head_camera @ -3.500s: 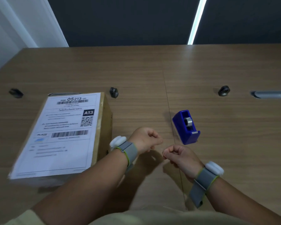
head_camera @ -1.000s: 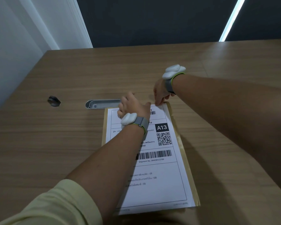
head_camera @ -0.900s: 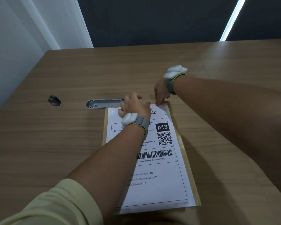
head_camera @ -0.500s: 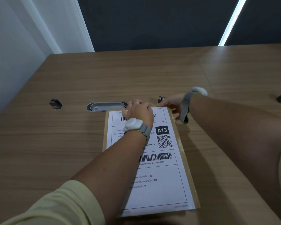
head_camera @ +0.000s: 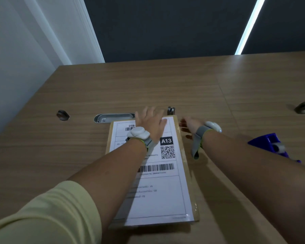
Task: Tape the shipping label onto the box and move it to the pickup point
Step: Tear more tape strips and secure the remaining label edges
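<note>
A brown cardboard box point(head_camera: 181, 155) lies flat on the wooden table in front of me. A white shipping label point(head_camera: 158, 187) with barcodes, a QR code and "A13" covers its top. My left hand point(head_camera: 151, 123) rests flat with fingers spread on the label's far edge, holding nothing. My right hand point(head_camera: 188, 125) hovers just right of the box's far right corner, fingers apart and blurred. The blue tape dispenser point(head_camera: 269, 144) stands at the right, partly hidden behind my right forearm.
A metal cable slot point(head_camera: 113, 118) is set into the table just beyond the box. Small dark fittings sit on the table at the left point(head_camera: 62, 115), behind the box point(head_camera: 171, 110) and at the far right point(head_camera: 304, 107). A white wall borders the left.
My left hand has opened from a fist and now lies flat on the label's far edge. My right hand has drawn back to the right, off the box. The tape dispenser has come into view.
</note>
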{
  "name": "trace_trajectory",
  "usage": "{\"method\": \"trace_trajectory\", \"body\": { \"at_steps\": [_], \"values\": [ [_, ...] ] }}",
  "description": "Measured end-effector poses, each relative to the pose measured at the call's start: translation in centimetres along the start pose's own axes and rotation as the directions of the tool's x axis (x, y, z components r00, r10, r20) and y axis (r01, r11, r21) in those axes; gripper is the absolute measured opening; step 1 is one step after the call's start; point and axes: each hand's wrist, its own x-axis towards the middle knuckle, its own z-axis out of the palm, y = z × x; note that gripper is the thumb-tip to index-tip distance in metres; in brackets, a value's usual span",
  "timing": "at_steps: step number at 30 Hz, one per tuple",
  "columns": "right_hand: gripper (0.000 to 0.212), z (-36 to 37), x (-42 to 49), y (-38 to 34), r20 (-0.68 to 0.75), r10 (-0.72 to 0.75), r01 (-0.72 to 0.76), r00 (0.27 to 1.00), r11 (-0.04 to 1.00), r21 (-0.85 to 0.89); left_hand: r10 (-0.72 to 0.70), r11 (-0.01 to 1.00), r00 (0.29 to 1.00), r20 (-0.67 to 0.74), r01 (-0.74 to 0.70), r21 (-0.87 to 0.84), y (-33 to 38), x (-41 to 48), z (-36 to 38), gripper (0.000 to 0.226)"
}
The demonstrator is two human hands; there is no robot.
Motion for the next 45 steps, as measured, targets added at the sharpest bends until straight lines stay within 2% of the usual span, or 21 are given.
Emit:
{"method": "trace_trajectory", "body": {
  "at_steps": [2, 3, 6, 12, 16, 19, 21, 23, 26, 30, 32, 35, 37, 40, 45],
  "values": [
    [0.026, -2.1, -0.4, 2.6, -0.018, 0.013, -0.01, 1.0, 0.992, 0.127, 0.054, 0.998, 0.992, 0.115, -0.056, 0.01, 0.9, -0.3, 0.2, 0.061],
    [0.025, -3.5, -0.6, 3.7, -0.033, 0.014, -0.008, 0.999, 0.986, 0.167, 0.037, 0.999, 0.987, 0.157, -0.038, 0.002, 1.7, -0.5, 0.3, 0.07],
    [0.025, -8.3, -1.3, 6.6, -0.062, 0.049, -0.028, 0.997, 0.955, 0.296, 0.026, 1.0, 0.98, 0.196, -0.024, -0.009, 5.4, -1.2, 0.6, 0.08],
    [0.02, -19.2, -2.9, 8.8, -0.188, 0.0, 0.056, 0.982, 0.954, 0.295, 0.197, 0.98, 0.954, 0.225, -0.184, -0.078, 17.7, -2.1, 2.4, 0.087],
    [0.023, -26.1, -3.4, 9.8, -0.421, -0.181, 0.217, 0.889, 0.975, 0.041, 0.294, 0.956, 0.902, 0.316, -0.273, -0.112, 24.5, -2.7, 4.9, 0.099],
    [0.022, -30.1, -3.7, 10.9, -0.458, -0.198, 0.146, 0.867, 0.978, -0.146, 0.315, 0.949, 0.875, 0.368, -0.286, -0.134, 28.3, -3.1, 7.0, 0.109],
    [0.024, -32.3, -3.4, 11.9, -0.423, -0.149, 0.049, 0.894, 0.97, -0.237, 0.295, 0.955, 0.865, 0.406, -0.26, -0.139, 30.8, -3.2, 8.8, 0.116],
    [0.032, -33.8, -3.2, 13.0, -0.325, -0.095, -0.019, 0.941, 0.944, -0.33, 0.279, 0.96, 0.85, 0.447, -0.244, -0.135, 32.7, -3.3, 10.0, 0.119],
    [0.037, -35.1, -2.4, 14.1, -0.139, -0.056, -0.001, 0.989, 0.925, -0.381, 0.267, 0.963, 0.825, 0.498, -0.247, -0.107, 34.7, -3.1, 11.1, 0.122],
    [0.038, -35.7, -1.6, 13.8, 0.015, -0.002, 0.009, 1.0, 0.876, -0.481, 0.246, 0.963, 0.81, 0.532, -0.266, -0.041, 35.7, -2.3, 12.2, 0.128],
    [0.035, -35.3, -1.5, 13.7, 0.072, 0.011, 0.024, 0.997, 0.88, -0.474, 0.246, 0.963, 0.806, 0.538, -0.265, -0.043, 35.5, -2.3, 12.4, 0.13],
    [0.022, -35.2, -1.3, 14.0, 0.105, -0.029, 0.074, 0.994, 0.89, -0.451, 0.255, 0.956, 0.803, 0.539, -0.294, -0.015, 35.7, -2.3, 12.5, 0.131],
    [0.021, -35.3, -0.9, 14.6, 0.127, -0.048, 0.1, 0.991, 0.893, -0.439, 0.234, 0.953, 0.815, 0.53, -0.299, 0.039, 35.9, -2.3, 12.7, 0.131],
    [0.022, -35.7, -1.0, 14.7, 0.131, -0.068, 0.115, 0.989, 0.913, -0.391, 0.235, 0.945, 0.834, 0.499, -0.317, 0.085, 35.9, -2.1, 13.0, 0.13],
    [0.035, -36.9, -2.4, 14.8, 0.122, -0.129, 0.164, 0.984, 0.924, -0.346, 0.256, 0.945, 0.84, 0.479, -0.321, 0.058, 35.8, -2.4, 13.1, 0.13]
  ]
}}
